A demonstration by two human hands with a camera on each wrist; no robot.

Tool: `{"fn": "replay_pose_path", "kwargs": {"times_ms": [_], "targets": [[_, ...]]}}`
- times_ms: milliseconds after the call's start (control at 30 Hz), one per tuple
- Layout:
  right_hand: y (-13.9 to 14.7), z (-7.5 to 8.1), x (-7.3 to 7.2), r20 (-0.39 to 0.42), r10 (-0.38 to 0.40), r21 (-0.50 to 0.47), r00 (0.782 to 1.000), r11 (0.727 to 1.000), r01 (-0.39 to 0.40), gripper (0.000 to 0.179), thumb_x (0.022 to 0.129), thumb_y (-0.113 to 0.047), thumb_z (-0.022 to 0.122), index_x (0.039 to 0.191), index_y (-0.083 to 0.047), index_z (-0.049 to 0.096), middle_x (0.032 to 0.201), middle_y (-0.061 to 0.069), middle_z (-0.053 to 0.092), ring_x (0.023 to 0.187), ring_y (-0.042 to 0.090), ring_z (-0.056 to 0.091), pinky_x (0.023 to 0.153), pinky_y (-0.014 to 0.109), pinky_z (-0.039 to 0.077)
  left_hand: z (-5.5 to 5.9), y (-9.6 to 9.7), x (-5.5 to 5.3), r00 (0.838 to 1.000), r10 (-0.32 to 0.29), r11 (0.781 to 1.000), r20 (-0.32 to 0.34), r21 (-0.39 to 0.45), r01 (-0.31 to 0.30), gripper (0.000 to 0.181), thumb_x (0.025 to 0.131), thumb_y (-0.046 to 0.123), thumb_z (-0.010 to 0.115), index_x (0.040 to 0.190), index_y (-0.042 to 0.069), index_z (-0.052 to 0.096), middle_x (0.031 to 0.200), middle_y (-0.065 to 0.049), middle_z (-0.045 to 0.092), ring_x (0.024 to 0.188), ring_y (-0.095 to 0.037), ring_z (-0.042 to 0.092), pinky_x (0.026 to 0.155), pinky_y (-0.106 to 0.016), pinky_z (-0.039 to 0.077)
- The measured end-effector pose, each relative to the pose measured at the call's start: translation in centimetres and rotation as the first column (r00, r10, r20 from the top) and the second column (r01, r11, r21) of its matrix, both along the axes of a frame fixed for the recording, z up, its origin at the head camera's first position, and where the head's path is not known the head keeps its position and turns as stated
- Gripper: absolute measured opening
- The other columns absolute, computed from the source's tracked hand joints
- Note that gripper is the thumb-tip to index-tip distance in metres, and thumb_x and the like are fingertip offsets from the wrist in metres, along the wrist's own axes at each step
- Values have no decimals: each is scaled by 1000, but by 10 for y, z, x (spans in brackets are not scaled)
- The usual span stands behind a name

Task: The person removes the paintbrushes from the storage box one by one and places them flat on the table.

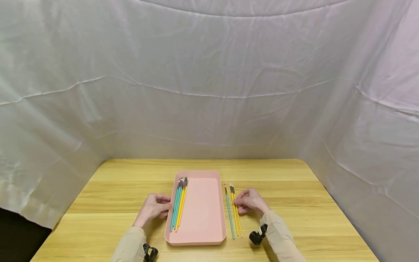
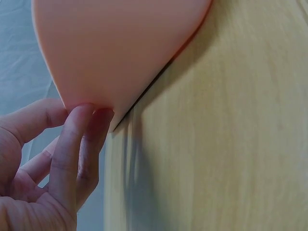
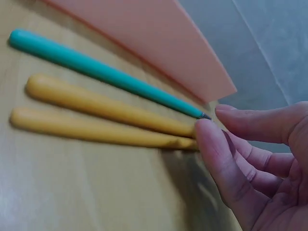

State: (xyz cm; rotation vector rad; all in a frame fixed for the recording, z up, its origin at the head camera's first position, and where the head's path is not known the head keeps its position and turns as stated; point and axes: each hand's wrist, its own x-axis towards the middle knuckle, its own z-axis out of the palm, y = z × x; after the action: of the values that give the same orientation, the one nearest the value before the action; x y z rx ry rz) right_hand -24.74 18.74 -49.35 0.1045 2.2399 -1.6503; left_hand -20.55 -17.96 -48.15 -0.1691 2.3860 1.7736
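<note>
Beside right edge of pink rectangular tray [image 1: 204,207] | right fingers [image 3: 221,163] at slim yellow paintbrush [image 3: 96,131], left fingers [image 2: 66,159] touching tray; grasps unclear | best pinched singly

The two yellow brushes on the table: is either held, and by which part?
I can't tell: the right hand is partway along the two yellow brushes, nearer their bristle ends, but its fingers hide whether it pinches either one.

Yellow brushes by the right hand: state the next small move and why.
Probably pinch the outer yellow brush with the right hand: its fingers are right at the brush, thumb apart, and the pink tray already holds similar brushes.
</note>
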Motion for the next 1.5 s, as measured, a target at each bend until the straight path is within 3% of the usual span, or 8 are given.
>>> {"fn": "replay_pose_path", "kwargs": {"times_ms": [367, 767, 1100, 1233, 1367, 1500], "targets": [[-14, 19, 2, -44, 61, -147, 997, 987, -67, 24, 91, -5, 69, 106, 11, 59, 68, 5, 68, 54, 9, 65, 55, 22, 60, -1, -2, -1, 1000, 1, 1000, -1, 0, -1, 35, 83, -1, 75, 113, -16, 64, 95, -21, 72, 71, -16, 69, 61, -30, 63], [-49, 40, 2, -119, 149, -202, 982, 964, -171, 24, 92, -4, 67, 107, 14, 61, 70, 5, 67, 59, 10, 68, 62, 26, 63, 0, -3, -1, 1000, 9, 1000, 1, -16, -9, 35, 83, -1, 75, 113, -15, 65, 94, -19, 72, 70, -16, 69, 61, -31, 63], [-87, 47, 0, -127, 206, -148, 970, 963, -224, 22, 92, -5, 67, 107, 12, 63, 79, 15, 71, 61, 10, 67, 68, 32, 65, 1, -2, 0, 1000, 17, 1000, 5, -15, -17, 34, 83, -1, 75, 113, -15, 66, 93, -17, 73, 70, -16, 69, 61, -31, 63], [-97, 50, -3, -121, 234, -112, 965, 962, -247, 25, 92, -6, 68, 108, 11, 63, 86, 20, 72, 63, 12, 68, 71, 34, 65, 0, -4, -1, 1000, -25, 1000, -11, 13, 25, 34, 83, 1, 75, 111, -15, 66, 91, -16, 73, 69, -14, 69, 61, -29, 63], [-108, 50, -6, -95, 238, -96, 967, 964, -247, 25, 91, -6, 69, 108, 10, 62, 85, 17, 71, 64, 13, 69, 70, 33, 65, -2, -6, -2, 999, -45, 999, -18, 29, 45, 34, 83, 1, 75, 111, -16, 65, 90, -16, 73, 68, -13, 68, 60, -28, 62], [-121, 48, -10, -89, 246, -61, 965, 966, -252, 21, 91, -6, 69, 104, 9, 64, 83, 19, 71, 62, 13, 68, 68, 34, 65, -1, -3, -2, 1000, -23, 1000, -8, 10, 24, 35, 83, 0, 74, 114, -16, 64, 93, -19, 73, 69, -14, 68, 60, -29, 62]]}}
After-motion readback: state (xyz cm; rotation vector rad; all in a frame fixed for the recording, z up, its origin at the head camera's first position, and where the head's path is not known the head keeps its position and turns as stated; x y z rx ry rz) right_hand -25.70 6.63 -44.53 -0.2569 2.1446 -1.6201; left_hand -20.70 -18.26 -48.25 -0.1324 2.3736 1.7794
